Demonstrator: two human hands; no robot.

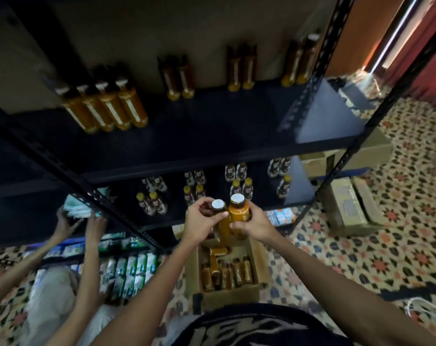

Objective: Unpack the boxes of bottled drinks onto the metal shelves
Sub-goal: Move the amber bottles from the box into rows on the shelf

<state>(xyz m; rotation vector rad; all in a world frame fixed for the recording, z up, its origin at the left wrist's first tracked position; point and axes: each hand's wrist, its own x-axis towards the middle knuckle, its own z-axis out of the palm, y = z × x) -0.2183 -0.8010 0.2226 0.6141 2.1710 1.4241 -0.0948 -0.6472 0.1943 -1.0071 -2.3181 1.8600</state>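
Note:
My left hand [202, 221] grips an amber bottle with a white cap [220, 216], and my right hand [254, 224] grips a second amber bottle [239, 211] right beside it. Both bottles stand upright, held above an open cardboard box [258, 255] on the floor. Several more amber bottles [227, 272] lie and stand inside the box. The black metal shelf [199, 136] ahead carries groups of amber bottles [107, 106] along its back. On the shelf below stand smaller dark bottles with yellow caps [194, 191].
Another person's hands [79, 221] reach into the lower left shelf with a pale package. Green-and-white cartons [129, 268] sit at floor level on the left. Cardboard boxes [346, 208] stand on the patterned floor to the right of the shelf's slotted posts [309, 81].

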